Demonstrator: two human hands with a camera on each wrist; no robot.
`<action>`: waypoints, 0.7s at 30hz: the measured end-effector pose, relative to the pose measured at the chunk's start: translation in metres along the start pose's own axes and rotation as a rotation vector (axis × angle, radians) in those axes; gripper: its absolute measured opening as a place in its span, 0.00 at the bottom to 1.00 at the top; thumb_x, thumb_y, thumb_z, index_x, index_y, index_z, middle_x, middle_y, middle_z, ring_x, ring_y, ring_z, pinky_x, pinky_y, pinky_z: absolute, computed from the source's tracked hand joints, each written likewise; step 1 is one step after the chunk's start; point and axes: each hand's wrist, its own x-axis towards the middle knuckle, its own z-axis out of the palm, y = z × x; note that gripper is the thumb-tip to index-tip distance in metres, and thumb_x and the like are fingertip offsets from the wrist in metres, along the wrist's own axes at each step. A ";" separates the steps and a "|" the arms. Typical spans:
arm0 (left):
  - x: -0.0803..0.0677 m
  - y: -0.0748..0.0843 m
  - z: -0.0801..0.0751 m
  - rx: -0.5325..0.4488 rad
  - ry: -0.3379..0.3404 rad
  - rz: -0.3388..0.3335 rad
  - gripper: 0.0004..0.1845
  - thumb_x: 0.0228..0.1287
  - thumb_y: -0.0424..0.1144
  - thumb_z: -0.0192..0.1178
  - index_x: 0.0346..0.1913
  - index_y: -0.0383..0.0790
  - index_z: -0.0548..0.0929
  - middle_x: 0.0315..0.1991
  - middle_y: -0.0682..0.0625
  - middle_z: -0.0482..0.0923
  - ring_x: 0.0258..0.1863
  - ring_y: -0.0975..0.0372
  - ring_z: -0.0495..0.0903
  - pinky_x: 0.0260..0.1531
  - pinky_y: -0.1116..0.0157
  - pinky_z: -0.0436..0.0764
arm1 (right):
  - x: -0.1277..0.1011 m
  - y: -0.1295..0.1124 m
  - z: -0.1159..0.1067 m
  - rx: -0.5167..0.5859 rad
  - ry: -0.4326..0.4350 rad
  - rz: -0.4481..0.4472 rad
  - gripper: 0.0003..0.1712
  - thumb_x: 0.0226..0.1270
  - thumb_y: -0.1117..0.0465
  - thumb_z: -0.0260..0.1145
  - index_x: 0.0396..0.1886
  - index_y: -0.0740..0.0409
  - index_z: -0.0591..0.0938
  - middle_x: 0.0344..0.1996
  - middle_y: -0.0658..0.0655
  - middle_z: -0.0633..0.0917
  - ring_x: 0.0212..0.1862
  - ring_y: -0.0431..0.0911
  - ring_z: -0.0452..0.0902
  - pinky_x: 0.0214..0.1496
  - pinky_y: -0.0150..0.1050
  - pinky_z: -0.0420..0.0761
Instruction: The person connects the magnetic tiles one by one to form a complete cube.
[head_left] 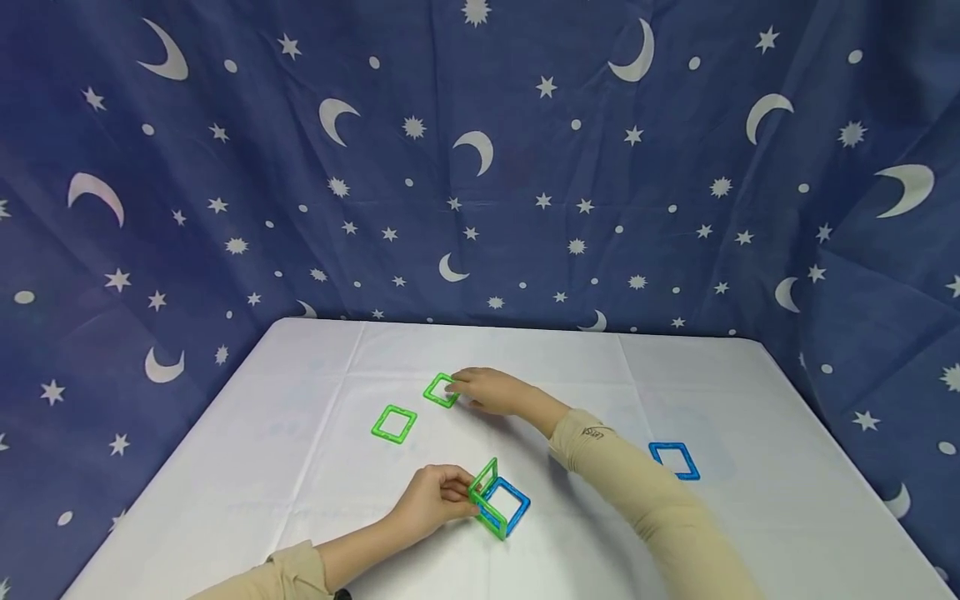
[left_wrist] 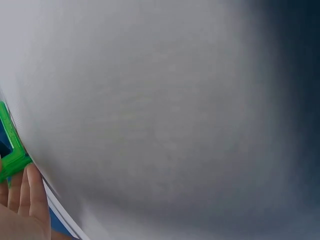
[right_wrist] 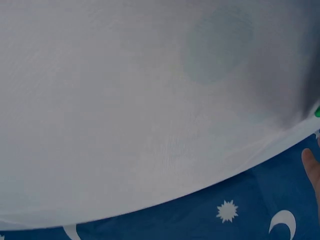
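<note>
Head view: left hand [head_left: 431,502] grips upright green frame [head_left: 483,481] joined to flat blue frame [head_left: 508,505], near table [head_left: 300,467] front | right hand [head_left: 491,390] pinches far green square [head_left: 441,390] at its right edge | second green square [head_left: 393,423] lies apart, left of both.

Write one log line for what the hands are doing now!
left hand: holds upright green square | right hand: touches far green square | blue square: lying apart
</note>
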 end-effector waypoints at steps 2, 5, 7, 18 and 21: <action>0.000 0.001 0.000 0.018 0.007 0.004 0.12 0.49 0.28 0.70 0.38 0.28 0.82 0.34 0.41 0.84 0.32 0.62 0.84 0.31 0.75 0.82 | 0.004 0.000 0.001 -0.037 -0.019 -0.001 0.30 0.67 0.64 0.61 0.68 0.52 0.66 0.68 0.57 0.68 0.69 0.51 0.63 0.70 0.43 0.65; 0.001 0.002 0.000 0.032 0.006 0.012 0.10 0.48 0.28 0.70 0.35 0.29 0.82 0.33 0.42 0.84 0.30 0.63 0.83 0.30 0.75 0.81 | 0.011 0.001 0.002 -0.045 -0.044 -0.005 0.32 0.68 0.65 0.60 0.70 0.51 0.62 0.71 0.55 0.63 0.71 0.50 0.59 0.71 0.44 0.64; 0.001 0.003 0.000 0.040 0.001 0.023 0.10 0.48 0.28 0.70 0.35 0.29 0.82 0.32 0.42 0.84 0.30 0.64 0.83 0.30 0.76 0.81 | 0.017 0.001 0.002 -0.033 -0.067 -0.007 0.33 0.68 0.65 0.59 0.71 0.51 0.62 0.71 0.54 0.62 0.72 0.49 0.58 0.71 0.43 0.64; 0.001 0.006 -0.001 0.030 -0.011 0.024 0.10 0.49 0.27 0.69 0.35 0.29 0.82 0.32 0.41 0.84 0.29 0.63 0.83 0.30 0.75 0.81 | 0.032 -0.002 -0.011 0.076 -0.279 0.083 0.40 0.67 0.55 0.60 0.75 0.45 0.53 0.75 0.49 0.54 0.75 0.48 0.49 0.74 0.48 0.58; -0.001 0.005 -0.002 0.013 -0.014 0.020 0.10 0.49 0.27 0.69 0.36 0.29 0.82 0.32 0.41 0.84 0.29 0.63 0.83 0.30 0.75 0.81 | 0.033 -0.005 -0.012 0.079 -0.320 0.118 0.41 0.67 0.53 0.60 0.75 0.42 0.51 0.74 0.47 0.55 0.74 0.47 0.53 0.72 0.44 0.61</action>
